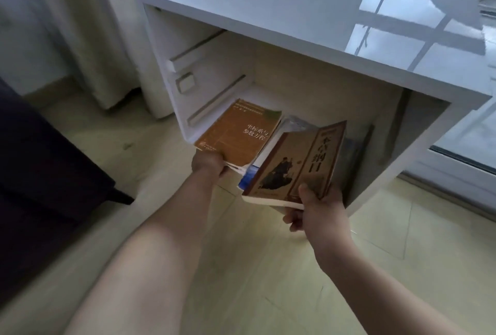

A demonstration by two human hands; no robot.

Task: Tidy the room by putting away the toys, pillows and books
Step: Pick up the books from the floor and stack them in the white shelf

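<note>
A white open-fronted cabinet (295, 29) stands on the floor ahead of me. My left hand (208, 165) grips the near edge of an orange-brown book (239, 133) that lies flat, partly inside the cabinet's opening. My right hand (314, 208) holds a thick brown book (298, 163) with a dark figure on its cover by its lower corner, thumb on top, tilted up in front of the opening. A blue-and-white book (248, 176) shows between the two, mostly hidden under them.
Drawer rails (214, 98) run along the cabinet's left inner wall. Pale curtains (80, 26) hang at the back left. A dark piece of furniture (40, 160) stands on the left. A window frame (461, 163) sits low on the right. Light floor tiles (268, 267) lie below.
</note>
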